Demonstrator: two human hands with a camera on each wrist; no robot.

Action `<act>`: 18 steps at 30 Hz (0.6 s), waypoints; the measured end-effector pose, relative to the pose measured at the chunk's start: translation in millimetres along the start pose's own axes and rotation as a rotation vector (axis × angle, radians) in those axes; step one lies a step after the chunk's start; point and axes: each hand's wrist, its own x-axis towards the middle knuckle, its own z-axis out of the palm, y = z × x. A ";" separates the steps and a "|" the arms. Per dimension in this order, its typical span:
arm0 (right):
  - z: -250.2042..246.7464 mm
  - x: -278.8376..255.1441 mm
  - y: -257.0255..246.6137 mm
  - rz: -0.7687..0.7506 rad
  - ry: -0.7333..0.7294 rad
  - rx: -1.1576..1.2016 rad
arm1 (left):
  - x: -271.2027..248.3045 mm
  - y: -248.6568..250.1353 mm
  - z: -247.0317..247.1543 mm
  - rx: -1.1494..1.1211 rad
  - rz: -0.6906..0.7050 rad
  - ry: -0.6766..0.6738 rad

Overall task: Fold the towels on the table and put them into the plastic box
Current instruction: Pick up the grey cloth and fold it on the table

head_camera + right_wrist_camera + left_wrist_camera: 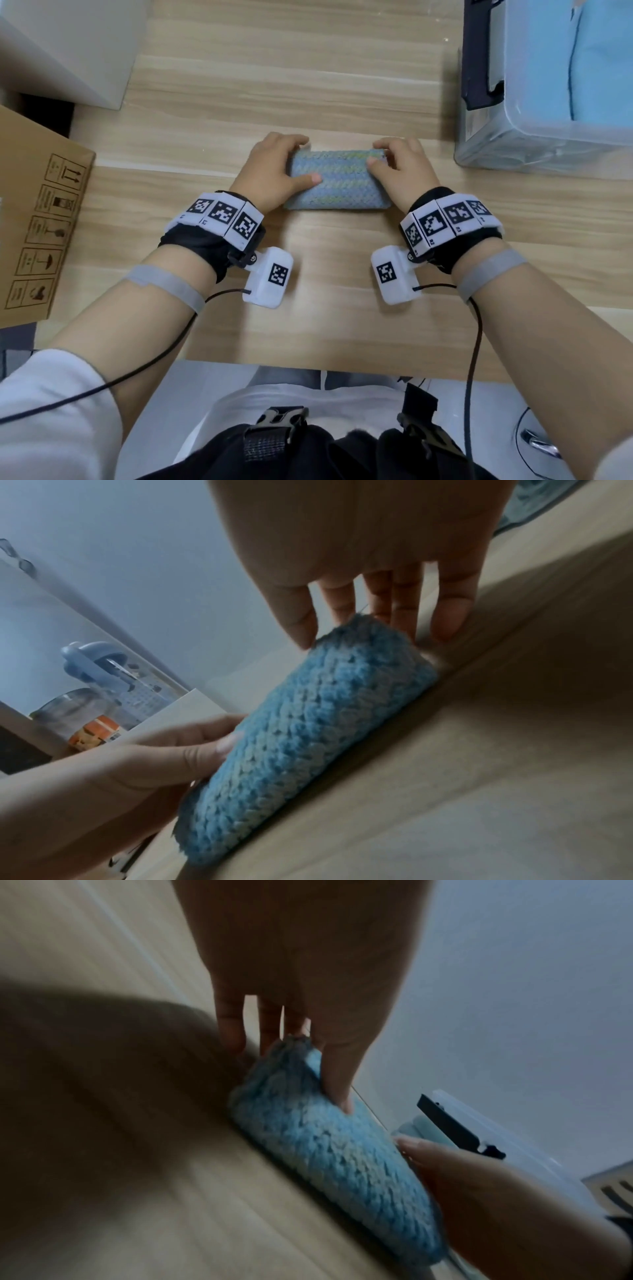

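Note:
A folded blue-green knitted towel lies as a thick oblong in the middle of the wooden table. My left hand grips its left end, thumb on top and fingers curled over the far edge. My right hand grips the right end the same way. The left wrist view has the towel under the left thumb. In the right wrist view the towel sits between the right thumb and fingers. The clear plastic box stands at the far right with a light blue towel inside.
A black latch hangs on the plastic box's left side. A cardboard box lies at the table's left edge, and a white block stands at the far left. Bare wood stretches between the towel and the table's near edge.

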 end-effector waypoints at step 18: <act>-40.7 -43.2 -23.1 -0.007 -0.362 -0.200 | -5.3 81.9 -22.5 0.036 0.217 -0.402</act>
